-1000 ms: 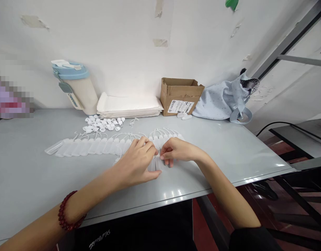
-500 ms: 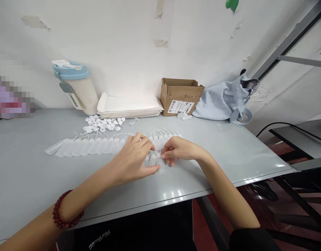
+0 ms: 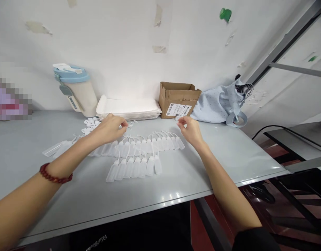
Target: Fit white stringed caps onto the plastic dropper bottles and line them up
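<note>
Elongated translucent plastic tags [image 3: 136,169] are laid in two rows, apparently for orderly access; left hand [image 3: 111,128] is loosely spread; pinching by right hand [image 3: 192,130] cannot be confirmed

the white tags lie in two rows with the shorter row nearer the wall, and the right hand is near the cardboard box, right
No: the shorter row is farther from the wall, the longer row nearer, as the head view shows. The right hand is near the cardboard box.

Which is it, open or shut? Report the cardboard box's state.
The cardboard box is open: its top is uncovered, showing the inside wall.
</note>
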Tool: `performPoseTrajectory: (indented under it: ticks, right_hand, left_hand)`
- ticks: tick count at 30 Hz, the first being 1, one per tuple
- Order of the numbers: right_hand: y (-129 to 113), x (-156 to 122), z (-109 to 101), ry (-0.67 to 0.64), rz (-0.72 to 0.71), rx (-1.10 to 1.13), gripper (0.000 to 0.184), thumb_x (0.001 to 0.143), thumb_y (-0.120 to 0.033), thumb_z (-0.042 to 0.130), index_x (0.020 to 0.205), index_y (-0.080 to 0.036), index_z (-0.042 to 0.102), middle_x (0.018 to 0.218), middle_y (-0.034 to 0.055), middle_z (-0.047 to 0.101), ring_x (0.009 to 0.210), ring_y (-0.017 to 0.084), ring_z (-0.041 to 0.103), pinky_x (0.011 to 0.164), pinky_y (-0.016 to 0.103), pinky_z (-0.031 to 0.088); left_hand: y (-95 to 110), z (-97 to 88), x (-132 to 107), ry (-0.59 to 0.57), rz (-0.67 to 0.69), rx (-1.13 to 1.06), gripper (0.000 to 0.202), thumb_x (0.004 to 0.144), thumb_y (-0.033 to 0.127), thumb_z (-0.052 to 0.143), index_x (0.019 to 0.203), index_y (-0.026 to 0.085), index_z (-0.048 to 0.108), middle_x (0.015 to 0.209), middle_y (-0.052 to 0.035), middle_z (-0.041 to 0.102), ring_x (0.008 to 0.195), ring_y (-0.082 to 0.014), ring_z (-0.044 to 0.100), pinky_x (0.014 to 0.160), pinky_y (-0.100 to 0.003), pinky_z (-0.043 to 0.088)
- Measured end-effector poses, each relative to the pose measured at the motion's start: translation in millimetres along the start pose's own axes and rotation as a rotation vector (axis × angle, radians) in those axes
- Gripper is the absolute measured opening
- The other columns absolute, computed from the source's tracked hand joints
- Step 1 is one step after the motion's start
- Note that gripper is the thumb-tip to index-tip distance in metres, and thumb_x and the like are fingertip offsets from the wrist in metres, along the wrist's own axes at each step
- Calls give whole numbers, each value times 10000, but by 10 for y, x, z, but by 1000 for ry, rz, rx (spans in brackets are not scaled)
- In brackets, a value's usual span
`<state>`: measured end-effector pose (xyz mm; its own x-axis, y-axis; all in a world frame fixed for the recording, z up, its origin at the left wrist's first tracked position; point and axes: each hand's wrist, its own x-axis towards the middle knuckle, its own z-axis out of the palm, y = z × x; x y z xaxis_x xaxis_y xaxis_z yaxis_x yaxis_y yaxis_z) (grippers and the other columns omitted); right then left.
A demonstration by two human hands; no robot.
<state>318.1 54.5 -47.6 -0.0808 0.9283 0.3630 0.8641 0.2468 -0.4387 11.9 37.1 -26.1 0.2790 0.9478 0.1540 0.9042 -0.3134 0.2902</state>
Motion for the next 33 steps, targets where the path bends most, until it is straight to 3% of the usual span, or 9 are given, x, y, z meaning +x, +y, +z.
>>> performPoseTrajectory:
  ticks: [2, 5, 16, 20, 24, 28, 33]
  right_hand:
    - [171, 94, 67, 23, -4, -68, 277, 845, -112, 453, 1067, -113, 619, 1150, 176, 645, 1036, 283, 593, 882, 408, 450]
    - [368, 178, 126, -5, -26, -132, 408, 813, -29, 404, 1172, -99, 586, 1256, 184, 600, 1164, 320, 512, 926, 441, 416]
    - [642, 213, 239, -87, -41, -292, 543, 750, 54, 373, 1235, -103, 560, 1314, 151, 569, 1193, 295, 487, 923, 399, 428]
    - [673, 231, 268, -91, -30, -322, 560, 750, 58, 379, 1254, -115, 552, 1332, 152, 546, 1176, 310, 481, 910, 412, 429]
    - [685, 254, 293, -89, -19, -332, 547, 767, 62, 378, 1252, -119, 555, 1319, 152, 545, 1161, 319, 474, 897, 408, 424]
    - [711, 278, 306, -83, -23, -306, 510, 770, 62, 377, 1204, -109, 583, 1279, 146, 573, 1181, 301, 463, 931, 387, 411]
    - [718, 287, 306, -58, -16, -228, 433, 781, 33, 382, 1121, -84, 622, 1187, 172, 621, 1120, 306, 500, 930, 400, 410]
  left_hand:
    - [-117, 30, 126, -30, -7, 25, 298, 705, 340, 438, 792, 191, 682, 894, -94, 724, 989, -344, 581, 805, -392, 436]
    - [-178, 90, 248, -27, 1, 33, 334, 688, 329, 446, 839, 193, 711, 933, -96, 731, 1013, -334, 592, 837, -378, 435]
    - [-78, 173, 301, -20, -12, -37, 237, 681, 331, 481, 643, 217, 685, 761, -67, 736, 781, -278, 657, 710, -321, 451]
    - [-92, 69, 218, 5, -63, -108, 278, 714, 423, 501, 714, 227, 698, 822, -44, 740, 819, -259, 648, 709, -299, 454]
    - [-61, -22, 31, 37, -197, -340, 315, 709, 497, 581, 779, 224, 722, 817, -18, 726, 799, -238, 632, 687, -285, 458]
    - [0, -25, -182, 105, -265, -476, 326, 710, 522, 633, 831, 239, 741, 911, -19, 736, 877, -249, 636, 735, -305, 483]
    - [83, 11, -349, 123, -282, -592, 318, 682, 510, 686, 830, 235, 746, 880, -23, 746, 860, -255, 655, 774, -340, 505]
